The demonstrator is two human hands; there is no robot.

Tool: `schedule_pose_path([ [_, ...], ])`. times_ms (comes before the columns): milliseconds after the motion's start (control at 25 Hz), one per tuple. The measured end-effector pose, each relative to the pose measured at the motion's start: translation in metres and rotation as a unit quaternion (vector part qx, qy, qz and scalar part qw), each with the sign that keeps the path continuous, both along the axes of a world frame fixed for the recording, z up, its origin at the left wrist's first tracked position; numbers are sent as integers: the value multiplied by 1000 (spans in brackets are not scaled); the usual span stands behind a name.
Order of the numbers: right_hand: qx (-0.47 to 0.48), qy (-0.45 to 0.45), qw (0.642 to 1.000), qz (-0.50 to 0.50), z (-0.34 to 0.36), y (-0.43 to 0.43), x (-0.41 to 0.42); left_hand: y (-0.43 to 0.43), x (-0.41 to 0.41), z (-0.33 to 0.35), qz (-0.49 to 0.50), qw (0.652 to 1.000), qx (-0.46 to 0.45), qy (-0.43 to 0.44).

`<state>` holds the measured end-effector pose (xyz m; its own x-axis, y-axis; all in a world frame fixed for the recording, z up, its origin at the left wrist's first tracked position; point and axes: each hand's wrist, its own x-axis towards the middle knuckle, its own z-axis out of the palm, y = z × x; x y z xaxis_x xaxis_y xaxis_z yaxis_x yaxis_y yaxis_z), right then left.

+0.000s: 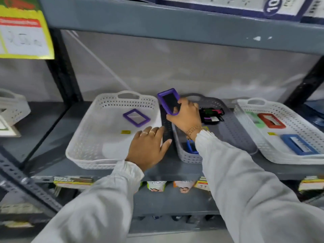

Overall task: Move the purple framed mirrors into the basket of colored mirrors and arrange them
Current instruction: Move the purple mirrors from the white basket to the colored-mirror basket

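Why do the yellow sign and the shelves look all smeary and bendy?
In the head view, the yellow sign is blurred past reading; the wide lens bows the shelf edge; the purple mirror in the right hand stays fairly sharp.

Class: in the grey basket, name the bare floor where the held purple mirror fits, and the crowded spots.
Grey basket: bare floor lies right of the right hand, between the dark mirror cluster and the front rim. Crowded: that cluster at the back, and the blue mirror in the front-left corner.

purple mirror (168,100) tilted, held | second (flat) (136,117) in white basket (84,141)
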<state>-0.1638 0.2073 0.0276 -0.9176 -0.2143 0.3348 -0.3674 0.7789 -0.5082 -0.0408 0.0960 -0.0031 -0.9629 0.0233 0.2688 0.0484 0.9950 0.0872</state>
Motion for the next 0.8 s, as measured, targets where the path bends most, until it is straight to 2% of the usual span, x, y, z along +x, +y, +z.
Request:
schedule_pose_path([
  [120, -31, 0, 998, -56, -3, 52, -8, 11, -4, -22, 13, 999, -2, -33],
  [440, -86, 29, 980, -179, -2, 174, -22, 17, -17, -32, 39, 999, -15, -21],
  [640, -74, -70, 961, -258, -1, 250, -42, 18, -18, -32, 49, 998, -28, -30],
  [800, 16, -180, 942, -282, -4, 285, -57, 18, -17, -33, 55, 998, -27, -34],
])
